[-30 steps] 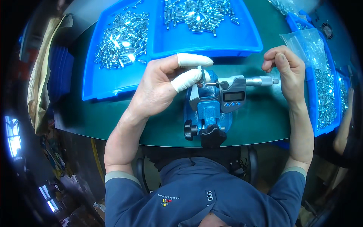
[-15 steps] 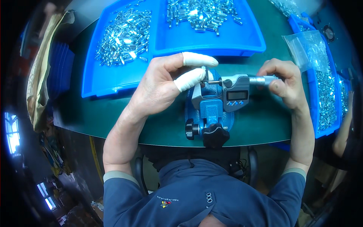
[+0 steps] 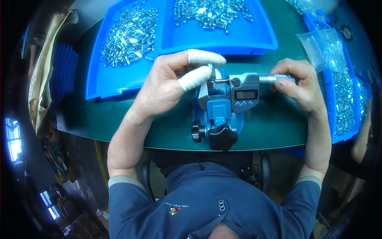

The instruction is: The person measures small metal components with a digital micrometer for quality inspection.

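A digital micrometer (image 3: 244, 87) with a small grey screen is held in a blue clamp stand (image 3: 218, 112) with black knobs. My left hand (image 3: 161, 87) has white coverings on its thumb and index finger. Those fingers are closed around a small shiny metal part (image 3: 213, 75) at the micrometer's measuring gap; the fingertips hide some of it, and whether both jaws touch it I cannot tell. On the other side, my right hand (image 3: 300, 85) pinches the micrometer's silver thimble (image 3: 279, 78) between thumb and fingers.
Beyond my hands, a blue divided tray (image 3: 254, 47) holds heaps of small metal parts (image 3: 211, 14). More parts fill a long blue bin (image 3: 333, 133) on the right, with a clear plastic bag (image 3: 324, 47) over it. Stacked blue trays (image 3: 63, 71) stand at the left. The green table's (image 3: 274, 137) edge curves before me.
My right thumb has rolled along the thimble. The metal part between my left fingers looks slightly turned and now catches light. The whole view has shifted a little.
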`<state>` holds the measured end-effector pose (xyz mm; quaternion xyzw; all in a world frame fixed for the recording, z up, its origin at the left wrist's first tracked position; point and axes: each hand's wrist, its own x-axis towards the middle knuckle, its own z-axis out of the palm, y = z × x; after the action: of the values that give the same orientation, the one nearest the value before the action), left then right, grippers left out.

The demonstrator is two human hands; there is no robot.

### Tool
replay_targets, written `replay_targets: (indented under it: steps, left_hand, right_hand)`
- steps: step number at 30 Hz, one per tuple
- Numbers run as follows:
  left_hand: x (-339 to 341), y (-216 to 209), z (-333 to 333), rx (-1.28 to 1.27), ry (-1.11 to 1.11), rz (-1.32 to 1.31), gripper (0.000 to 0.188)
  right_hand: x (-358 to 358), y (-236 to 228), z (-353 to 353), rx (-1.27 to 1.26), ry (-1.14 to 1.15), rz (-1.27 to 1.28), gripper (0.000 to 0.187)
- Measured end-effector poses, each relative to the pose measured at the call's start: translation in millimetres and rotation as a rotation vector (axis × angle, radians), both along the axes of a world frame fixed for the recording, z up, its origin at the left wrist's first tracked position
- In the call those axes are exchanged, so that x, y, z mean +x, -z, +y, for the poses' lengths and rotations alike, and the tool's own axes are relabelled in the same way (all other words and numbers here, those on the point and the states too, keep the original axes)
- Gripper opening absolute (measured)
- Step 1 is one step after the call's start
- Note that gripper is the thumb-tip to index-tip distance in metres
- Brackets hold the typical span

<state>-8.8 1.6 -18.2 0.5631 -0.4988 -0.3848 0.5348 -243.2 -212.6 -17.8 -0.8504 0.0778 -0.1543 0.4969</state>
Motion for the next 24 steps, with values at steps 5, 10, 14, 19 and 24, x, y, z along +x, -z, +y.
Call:
replay_targets:
  steps: [5, 10, 14, 19, 24]
  left_hand:
    - [-0.7, -0.3, 0.3, -0.021, -0.002, 0.001, 0.025]
    - [-0.8, -3.9, 2.3, -0.005, -0.001, -0.046, 0.026]
    - [-0.8, -5.2, 2.2, 0.016, 0.002, -0.074, 0.026]
    - [-1.6, -1.7, 2.0, -0.022, -0.017, -0.079, 0.025]
    - [-2.5, 1.3, 2.8, -0.038, -0.002, -0.050, 0.025]
  right_hand:
    - [-0.6, 0.7, -0.3, 0.003, 0.006, 0.016, 0.035]
    - [0.3, 2.6, -0.6, 0.010, -0.003, -0.009, 0.035]
    - [-0.3, 1.4, -1.8, 0.017, -0.001, 0.012, 0.036]
    - [0.9, 2.6, -0.3, 0.007, -0.004, -0.013, 0.037]
    - [-1.9, 4.0, 0.6, -0.013, -0.005, -0.034, 0.037]
